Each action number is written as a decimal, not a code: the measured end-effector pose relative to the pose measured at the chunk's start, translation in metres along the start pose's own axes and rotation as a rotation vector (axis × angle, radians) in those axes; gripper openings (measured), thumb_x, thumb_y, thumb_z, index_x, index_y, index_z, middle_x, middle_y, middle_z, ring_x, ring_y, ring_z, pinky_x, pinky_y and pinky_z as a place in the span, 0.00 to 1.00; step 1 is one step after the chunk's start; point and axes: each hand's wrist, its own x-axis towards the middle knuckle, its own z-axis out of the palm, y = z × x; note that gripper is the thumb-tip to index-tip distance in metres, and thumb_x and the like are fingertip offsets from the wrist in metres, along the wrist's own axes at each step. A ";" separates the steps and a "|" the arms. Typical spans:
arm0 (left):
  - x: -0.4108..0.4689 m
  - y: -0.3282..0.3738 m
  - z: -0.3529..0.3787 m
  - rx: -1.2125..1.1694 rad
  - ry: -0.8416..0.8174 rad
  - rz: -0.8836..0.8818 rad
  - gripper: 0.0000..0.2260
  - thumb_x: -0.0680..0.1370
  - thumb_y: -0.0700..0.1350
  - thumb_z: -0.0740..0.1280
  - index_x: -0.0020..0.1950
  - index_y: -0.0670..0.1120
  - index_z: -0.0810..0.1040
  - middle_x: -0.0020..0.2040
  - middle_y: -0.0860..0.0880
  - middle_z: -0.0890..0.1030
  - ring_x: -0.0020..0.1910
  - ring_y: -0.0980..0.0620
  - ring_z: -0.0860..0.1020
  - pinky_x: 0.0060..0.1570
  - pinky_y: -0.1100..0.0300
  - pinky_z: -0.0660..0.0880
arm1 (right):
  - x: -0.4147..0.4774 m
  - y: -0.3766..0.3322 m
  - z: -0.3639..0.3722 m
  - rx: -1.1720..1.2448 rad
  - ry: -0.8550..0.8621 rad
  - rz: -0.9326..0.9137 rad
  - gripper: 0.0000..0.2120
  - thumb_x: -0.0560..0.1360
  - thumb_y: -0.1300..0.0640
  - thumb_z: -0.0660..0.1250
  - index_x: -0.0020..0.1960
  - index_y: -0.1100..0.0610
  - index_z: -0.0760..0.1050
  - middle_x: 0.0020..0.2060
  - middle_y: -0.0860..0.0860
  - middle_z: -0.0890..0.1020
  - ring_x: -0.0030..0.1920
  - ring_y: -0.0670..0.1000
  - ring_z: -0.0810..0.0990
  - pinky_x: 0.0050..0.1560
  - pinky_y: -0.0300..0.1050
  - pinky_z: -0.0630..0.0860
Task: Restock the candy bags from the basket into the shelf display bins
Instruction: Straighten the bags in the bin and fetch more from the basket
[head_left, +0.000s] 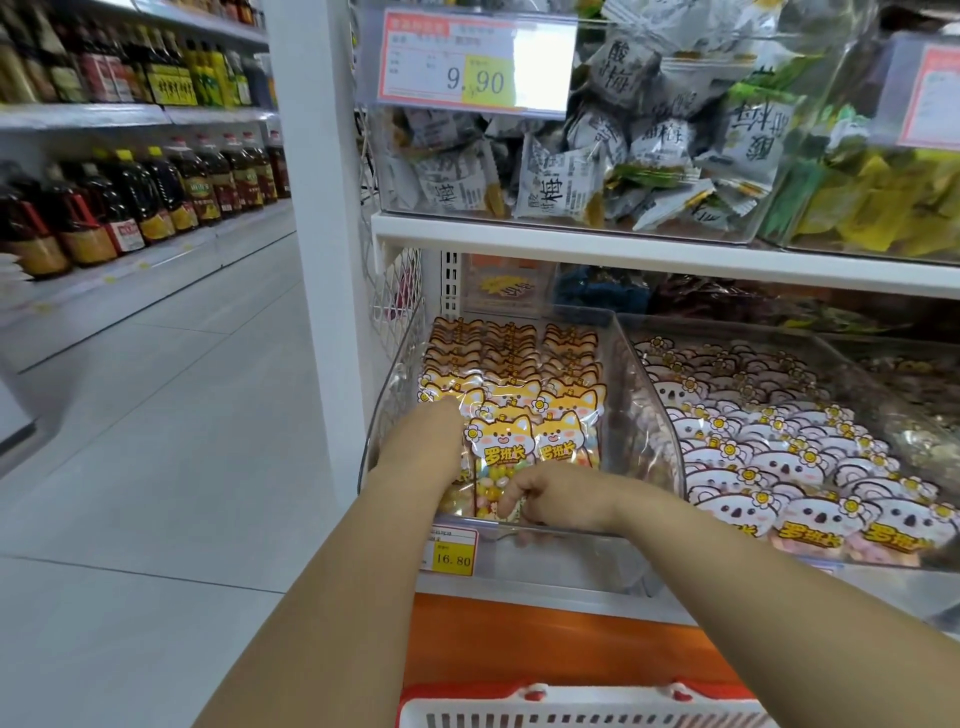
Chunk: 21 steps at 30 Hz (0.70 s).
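Observation:
Orange shiba candy bags (501, 447) stand in rows inside a clear display bin (618, 353) on the lower shelf. My left hand (431, 441) reaches into the bin's left side, its fingers hidden behind the front bags. My right hand (550, 496) sits at the bin's front edge, fingers curled and pinching the bottom of the front shiba bag. The red and white basket (571, 709) shows only its rim at the bottom of the view, below my arms.
A neighbouring clear bin (644, 384) holds white koala candy bags (810, 514) to the right. Upper shelf bins (571, 218) hold wrapped plum sweets. Price tags read 16.80 (453, 558) and 9.90. Oil bottles (130, 202) line the aisle shelves at left.

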 end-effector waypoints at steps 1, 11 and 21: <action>-0.002 0.003 -0.002 -0.012 0.066 -0.014 0.13 0.78 0.32 0.59 0.60 0.43 0.73 0.54 0.41 0.79 0.52 0.40 0.79 0.48 0.50 0.74 | 0.001 0.000 0.000 -0.019 0.001 0.003 0.16 0.77 0.65 0.61 0.54 0.48 0.81 0.61 0.49 0.79 0.55 0.50 0.79 0.50 0.40 0.74; -0.014 0.006 -0.007 -0.070 0.234 0.008 0.17 0.73 0.31 0.66 0.57 0.46 0.72 0.62 0.46 0.65 0.45 0.42 0.78 0.43 0.49 0.78 | 0.007 -0.007 0.001 -0.099 -0.011 0.025 0.20 0.79 0.59 0.60 0.69 0.48 0.72 0.70 0.50 0.73 0.67 0.52 0.72 0.63 0.42 0.69; -0.023 0.008 -0.001 -0.024 -0.440 0.107 0.15 0.82 0.50 0.63 0.68 0.59 0.78 0.70 0.49 0.74 0.65 0.46 0.74 0.64 0.56 0.71 | 0.006 -0.008 0.004 -0.135 0.005 0.040 0.22 0.77 0.64 0.60 0.69 0.53 0.70 0.58 0.51 0.75 0.56 0.50 0.72 0.54 0.42 0.68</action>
